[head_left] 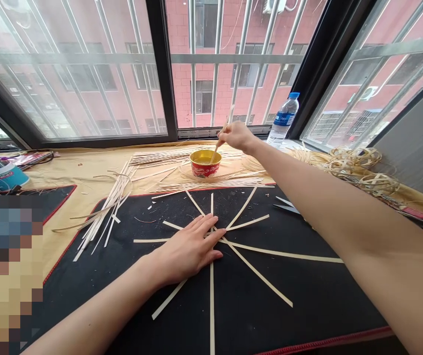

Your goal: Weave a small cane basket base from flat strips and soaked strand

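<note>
My left hand [196,244] lies flat with fingers stretched out, pressing on the crossing of several pale bamboo-like strips [255,271] that fan out like spokes on a black mat [300,305]. The crossing itself is mostly hidden beneath the fingers. Farther off, my right hand [235,136] is closed around a thin wooden stick [214,154]. Its lower end dips into a red bowl [205,170] with a gold inside; the tip is hard to make out against what looks like liquid there.
Loose strips [111,202] lie in bundles left of and behind the mat. Scissors [287,206] rest beside the right forearm. A water bottle [284,120] stands by the window, near coiled strips [359,165]. At far left is a blue and white tub [6,177] of pens.
</note>
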The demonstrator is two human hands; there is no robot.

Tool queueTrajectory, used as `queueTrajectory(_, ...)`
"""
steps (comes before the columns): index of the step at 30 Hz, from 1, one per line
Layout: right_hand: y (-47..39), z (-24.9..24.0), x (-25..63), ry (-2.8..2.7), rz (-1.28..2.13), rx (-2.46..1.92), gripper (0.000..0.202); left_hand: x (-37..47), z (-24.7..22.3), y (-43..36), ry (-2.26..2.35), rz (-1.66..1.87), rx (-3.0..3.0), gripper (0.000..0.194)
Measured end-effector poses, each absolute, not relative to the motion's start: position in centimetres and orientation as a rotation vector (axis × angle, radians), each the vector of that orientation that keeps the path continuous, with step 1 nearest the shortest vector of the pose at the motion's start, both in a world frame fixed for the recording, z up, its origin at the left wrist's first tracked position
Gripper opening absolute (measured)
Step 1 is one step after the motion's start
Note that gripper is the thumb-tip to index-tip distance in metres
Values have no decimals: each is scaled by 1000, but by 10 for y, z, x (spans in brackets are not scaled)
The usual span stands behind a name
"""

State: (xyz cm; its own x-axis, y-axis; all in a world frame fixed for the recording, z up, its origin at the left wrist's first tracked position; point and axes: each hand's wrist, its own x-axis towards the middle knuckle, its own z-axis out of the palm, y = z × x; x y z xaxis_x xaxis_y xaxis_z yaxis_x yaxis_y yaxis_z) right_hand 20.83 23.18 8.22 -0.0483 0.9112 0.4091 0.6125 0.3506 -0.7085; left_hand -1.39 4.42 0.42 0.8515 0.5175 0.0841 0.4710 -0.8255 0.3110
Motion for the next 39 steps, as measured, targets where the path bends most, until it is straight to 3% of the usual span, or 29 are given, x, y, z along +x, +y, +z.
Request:
queueTrajectory(3, 216, 108, 216, -1714, 460, -1350, 11, -14, 5, 44, 762, 329, 2629, 46)
queueTrajectory(6, 191, 118, 221, -1587, 496, -1186, 9, -15, 6, 45, 785, 473, 2459, 50)
queueTrajectory(10, 139, 101, 219, -1539, 629, -1018, 13, -16, 10, 51, 883, 775, 2116, 37)
queueTrajectory(13, 87, 80, 209, -1546, 803, -798, 3, -17, 20, 53, 931, 967, 1761, 41)
queueTrajectory(18, 26, 50, 189, -1543, 1073, -612, 11, -18, 42, 48, 809, 1093, 1246, 27)
queueTrajectory(25, 23, 50, 188, -1142, 1375, -559, 20, -16, 57, 49, 694, 1177, 963, 15)
queueTrajectory(27, 30, 57, 193, -1023, 1346, -569, 21, -15, 60, 52, 665, 1185, 964, 9)
queueTrajectory(30, 40, 60, 200, -976, 1174, -651, 18, -14, 63, 55, 634, 1187, 983, 23)
queueTrajectory(34, 48, 44, 202, -1319, 936, -768, 18, -12, 60, 53, 624, 1124, 1011, 36)
queueTrajectory(39, 41, 24, 200, -1613, 850, -797, 13, -13, 51, 43, 688, 952, 1090, 37)
